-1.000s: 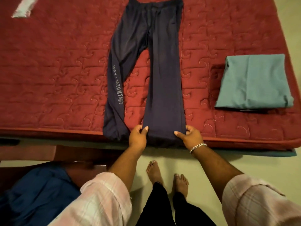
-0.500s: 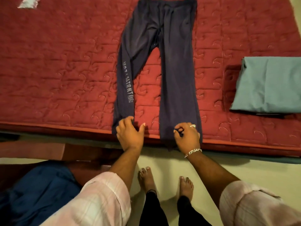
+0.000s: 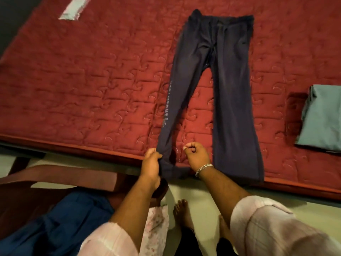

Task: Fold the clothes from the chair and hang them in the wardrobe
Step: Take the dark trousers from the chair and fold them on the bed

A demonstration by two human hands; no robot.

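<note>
Dark navy trousers lie flat on the red quilted mattress, waistband away from me and legs spread towards me. My left hand grips the outer edge of the printed left leg at its hem, which hangs over the mattress edge. My right hand, with a bracelet on the wrist, sits between the two legs just beside that hem's inner edge. Its fingers are curled and no cloth shows between them. The right leg lies untouched.
A folded teal garment lies on the mattress at the right. A blue garment is heaped on the brown chair at the lower left, beside a floral cloth. A pale packet lies far left on the bed.
Both hands have shifted from the right trouser leg's hem to the left leg's hem. My right hand let go of the right leg. The view swung left.
</note>
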